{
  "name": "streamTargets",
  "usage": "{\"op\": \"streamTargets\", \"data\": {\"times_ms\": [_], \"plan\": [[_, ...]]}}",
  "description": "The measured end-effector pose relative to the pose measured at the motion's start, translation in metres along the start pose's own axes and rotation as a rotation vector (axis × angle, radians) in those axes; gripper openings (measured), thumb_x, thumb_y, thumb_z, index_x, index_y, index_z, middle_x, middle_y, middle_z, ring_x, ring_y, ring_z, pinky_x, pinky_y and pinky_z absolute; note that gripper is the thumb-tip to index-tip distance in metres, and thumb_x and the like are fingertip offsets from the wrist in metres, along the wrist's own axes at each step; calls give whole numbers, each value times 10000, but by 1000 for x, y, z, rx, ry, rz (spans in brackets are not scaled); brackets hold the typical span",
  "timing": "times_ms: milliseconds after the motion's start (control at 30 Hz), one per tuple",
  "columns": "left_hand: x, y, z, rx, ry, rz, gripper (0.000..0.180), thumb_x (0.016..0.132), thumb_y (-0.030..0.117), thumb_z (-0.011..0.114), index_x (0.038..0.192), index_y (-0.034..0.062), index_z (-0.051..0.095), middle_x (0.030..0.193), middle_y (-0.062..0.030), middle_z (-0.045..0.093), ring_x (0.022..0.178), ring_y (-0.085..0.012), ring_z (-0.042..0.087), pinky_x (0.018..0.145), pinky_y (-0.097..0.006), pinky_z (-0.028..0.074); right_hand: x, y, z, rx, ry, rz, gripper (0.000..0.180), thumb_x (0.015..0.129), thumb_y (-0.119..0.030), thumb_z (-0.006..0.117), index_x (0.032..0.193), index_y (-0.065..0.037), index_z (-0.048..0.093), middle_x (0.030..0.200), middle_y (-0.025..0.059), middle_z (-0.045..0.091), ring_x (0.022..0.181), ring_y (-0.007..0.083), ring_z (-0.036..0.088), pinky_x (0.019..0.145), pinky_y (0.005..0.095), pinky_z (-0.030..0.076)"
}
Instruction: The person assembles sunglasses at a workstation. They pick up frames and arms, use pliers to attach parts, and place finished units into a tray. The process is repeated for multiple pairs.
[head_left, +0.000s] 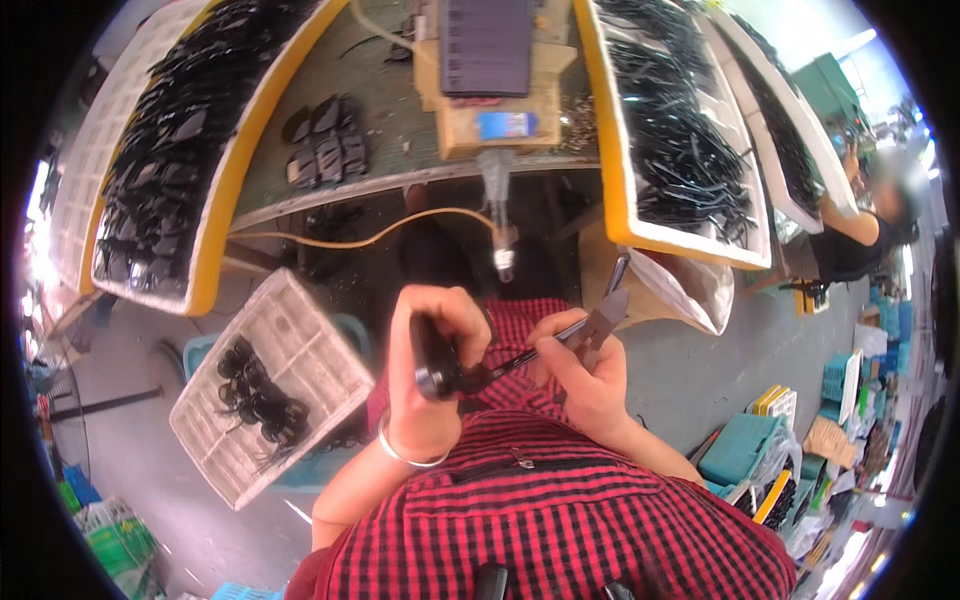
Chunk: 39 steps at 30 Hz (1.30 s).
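Above my lap, my left hand (425, 335) is wrapped round a thick black cylindrical handle (437, 368), which looks like that of a screwdriver. My right hand (590, 385) pinches a dark piece (607, 313) with a flat greyish panel and a thin black arm, like part of a pair of sunglasses. A thin dark rod (525, 358) runs between the two hands; which thing it belongs to I cannot tell. My fingers hide part of where the things meet.
Yellow-edged white trays hold black parts on the left (215, 230) and thin black strips on the right (622, 190). A white crate (330, 345) with black pieces sits at lower left. A clear nozzle (502, 250) with an orange hose hangs off the bench (390, 175). Another person (850, 235) works at far right.
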<state>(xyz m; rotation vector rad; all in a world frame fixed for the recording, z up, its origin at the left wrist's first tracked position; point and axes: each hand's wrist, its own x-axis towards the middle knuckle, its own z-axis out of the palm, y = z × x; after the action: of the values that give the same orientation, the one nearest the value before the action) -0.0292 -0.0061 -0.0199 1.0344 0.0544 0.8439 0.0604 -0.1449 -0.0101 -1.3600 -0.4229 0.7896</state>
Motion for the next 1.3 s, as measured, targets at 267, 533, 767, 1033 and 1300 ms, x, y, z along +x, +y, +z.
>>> {"op": "streamTargets", "data": {"times_ms": [267,533,767,1033,1300], "plan": [[-11,-44,-15,74,232,-781,179,1043,123,409,1157,15,497,1136,-163,610,1061,-242,618,956,-402,508,25,57,-30,-376,153,-164,80,954,-89,595,964,-20,633,693,-11,604,636,50,554,594,215,429],[6,-55,-16,47,338,-643,357,1044,212,429,1350,29,452,1177,-160,608,1097,-280,624,936,-444,530,54,61,-33,-137,200,-132,124,959,-97,605,1023,9,616,839,53,668,771,115,670,718,238,514],[21,-53,-16,38,347,-631,393,1033,220,459,1357,-1,444,1179,-173,618,1079,-291,640,922,-465,542,60,57,-30,-103,200,-177,127,964,-77,593,1035,29,595,878,68,665,802,137,686,747,248,532],[26,-50,-15,26,355,-627,383,1032,223,453,1345,2,463,1171,-176,623,1073,-300,644,921,-476,543,59,50,-30,-171,163,-188,153,979,-109,576,1064,18,584,889,100,681,814,155,674,735,249,503],[25,-49,-15,46,335,-607,368,1033,213,449,1336,8,477,1172,-157,622,1071,-276,645,919,-474,543,59,51,-31,-128,159,-192,135,971,-96,583,1038,21,596,865,85,679,804,141,678,757,252,525]]}}
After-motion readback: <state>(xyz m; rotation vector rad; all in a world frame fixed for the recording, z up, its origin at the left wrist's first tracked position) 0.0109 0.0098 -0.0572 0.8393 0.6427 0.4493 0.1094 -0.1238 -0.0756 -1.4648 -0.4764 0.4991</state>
